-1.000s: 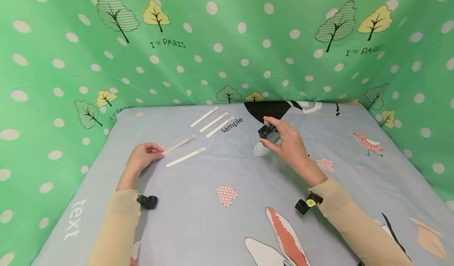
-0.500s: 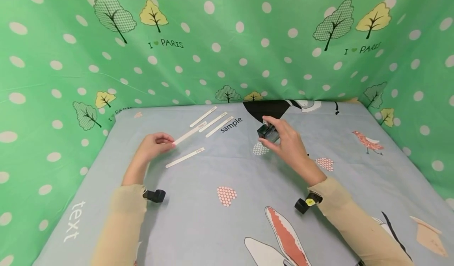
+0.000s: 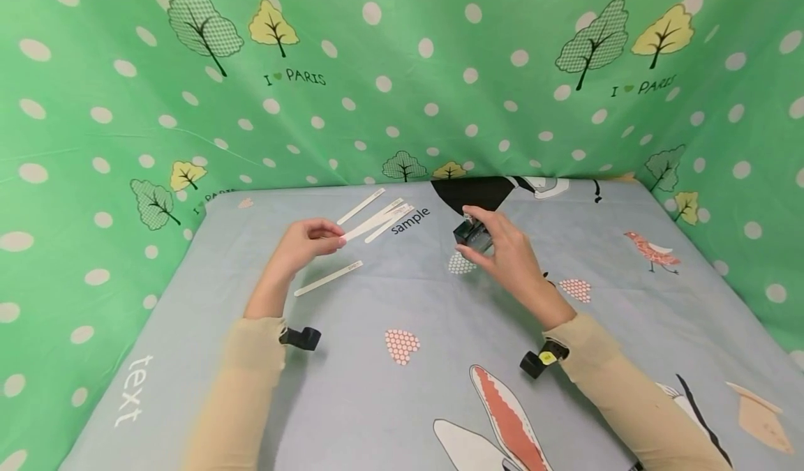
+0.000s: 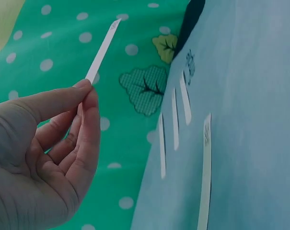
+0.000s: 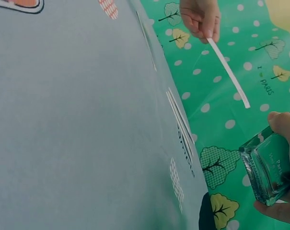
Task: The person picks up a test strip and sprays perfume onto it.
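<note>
My left hand pinches one end of a white paper test strip between thumb and fingers. The strip is raised above the cloth, its marked end pointing away toward the right. In my right hand is a dark, square glass perfume bottle, held off the table with the index fingertip at its top and the thumb at its base. The right wrist view shows the bottle's clear glass and lettering, with a space between it and the held strip. Its top is mostly hidden by the finger.
Three more strips lie side by side at the back, one of them a white strip farthest left. A single strip lies nearer, below my left hand. A printed grey-blue cloth covers the table; a green dotted curtain hangs behind.
My left hand has lifted its strip off the cloth and carried it right and away, toward the bottle. My right hand and the perfume bottle have barely moved.
</note>
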A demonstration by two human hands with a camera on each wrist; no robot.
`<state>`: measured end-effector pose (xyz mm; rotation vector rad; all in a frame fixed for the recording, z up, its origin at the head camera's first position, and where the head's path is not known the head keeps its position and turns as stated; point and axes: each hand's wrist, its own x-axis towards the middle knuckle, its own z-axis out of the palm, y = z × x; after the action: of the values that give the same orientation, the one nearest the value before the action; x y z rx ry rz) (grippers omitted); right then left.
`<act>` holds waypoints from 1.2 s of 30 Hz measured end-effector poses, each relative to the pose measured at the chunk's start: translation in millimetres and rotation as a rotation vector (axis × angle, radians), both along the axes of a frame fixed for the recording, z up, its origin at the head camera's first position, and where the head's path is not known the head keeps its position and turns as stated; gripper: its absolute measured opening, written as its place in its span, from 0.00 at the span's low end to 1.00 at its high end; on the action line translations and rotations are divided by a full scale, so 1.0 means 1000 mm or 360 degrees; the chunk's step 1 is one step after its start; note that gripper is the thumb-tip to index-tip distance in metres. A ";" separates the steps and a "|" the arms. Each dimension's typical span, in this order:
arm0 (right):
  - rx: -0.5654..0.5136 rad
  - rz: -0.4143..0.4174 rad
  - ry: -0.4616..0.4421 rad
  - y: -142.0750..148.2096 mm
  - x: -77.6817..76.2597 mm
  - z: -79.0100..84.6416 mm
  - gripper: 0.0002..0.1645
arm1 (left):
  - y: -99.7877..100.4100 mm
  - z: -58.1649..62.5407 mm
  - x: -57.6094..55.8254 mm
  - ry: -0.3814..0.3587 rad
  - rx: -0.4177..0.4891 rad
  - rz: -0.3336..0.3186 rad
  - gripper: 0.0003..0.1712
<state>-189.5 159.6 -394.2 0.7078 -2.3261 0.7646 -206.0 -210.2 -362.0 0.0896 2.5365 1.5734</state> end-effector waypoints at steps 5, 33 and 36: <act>0.0006 0.0009 0.0025 -0.001 0.000 -0.001 0.42 | 0.018 0.006 -0.003 -0.0011 0.0031 -0.0041 0.17; 0.0038 -0.0063 0.0014 0.002 0.000 -0.003 0.42 | 0.072 0.014 -0.013 -0.0011 0.0083 -0.0153 0.13; 0.0043 -0.0087 0.0013 0.003 0.000 -0.003 0.41 | 0.074 0.014 -0.014 -0.0015 0.0080 -0.0160 0.14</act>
<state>-189.3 162.7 -397.6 0.6553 -2.3426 0.7059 -220.0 -136.5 -347.9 0.2118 2.4444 1.5958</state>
